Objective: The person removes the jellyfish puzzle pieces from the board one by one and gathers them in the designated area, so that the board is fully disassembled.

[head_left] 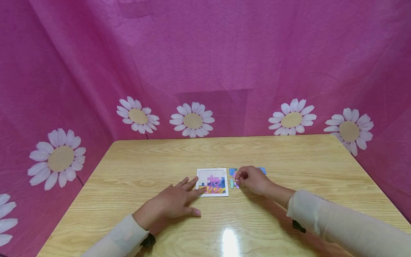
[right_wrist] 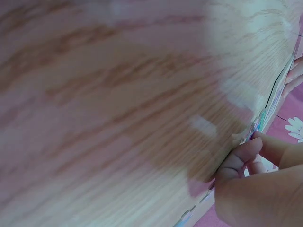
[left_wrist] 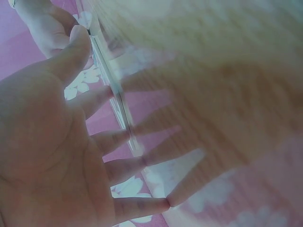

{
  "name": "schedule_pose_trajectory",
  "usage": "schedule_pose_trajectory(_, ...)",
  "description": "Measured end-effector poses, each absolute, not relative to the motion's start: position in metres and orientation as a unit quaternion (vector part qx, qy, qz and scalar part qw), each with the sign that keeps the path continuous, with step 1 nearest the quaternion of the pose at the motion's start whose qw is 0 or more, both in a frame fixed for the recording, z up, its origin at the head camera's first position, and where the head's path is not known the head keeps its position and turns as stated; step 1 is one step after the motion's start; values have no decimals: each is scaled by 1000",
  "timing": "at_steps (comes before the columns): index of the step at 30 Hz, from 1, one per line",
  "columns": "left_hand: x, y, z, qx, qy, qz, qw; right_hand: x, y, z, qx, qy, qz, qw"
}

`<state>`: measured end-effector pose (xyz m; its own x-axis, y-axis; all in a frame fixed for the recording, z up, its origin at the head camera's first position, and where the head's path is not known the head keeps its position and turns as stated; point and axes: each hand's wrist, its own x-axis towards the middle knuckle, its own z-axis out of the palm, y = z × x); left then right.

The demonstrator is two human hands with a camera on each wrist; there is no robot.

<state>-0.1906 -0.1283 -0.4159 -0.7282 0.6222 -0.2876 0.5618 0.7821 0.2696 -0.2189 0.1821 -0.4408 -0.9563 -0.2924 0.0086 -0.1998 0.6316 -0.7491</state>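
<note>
A small white-framed jigsaw puzzle lies on the table, its lower part filled with pink, yellow and blue pieces and its upper part bare white. My left hand spreads straight fingers over the frame's left edge, with the thumb on the wood in front of it. In the left wrist view that hand shows its palm, fingertips down at the frame. Just right of the frame, my right hand pinches a puzzle piece between thumb and index finger. Those fingers partly cover the piece, also in the right wrist view.
Loose blue puzzle pieces lie behind and beside the right hand, partly hidden by it. The wooden table reflects light near its front. A pink curtain with white daisies stands behind and at both sides.
</note>
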Motion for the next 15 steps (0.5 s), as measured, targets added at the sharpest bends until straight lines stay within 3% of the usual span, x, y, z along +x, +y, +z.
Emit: schedule_pose_trajectory(15,-191,-128,-418,320,926,80,186,-222,183,-441,-140,908,-388,67)
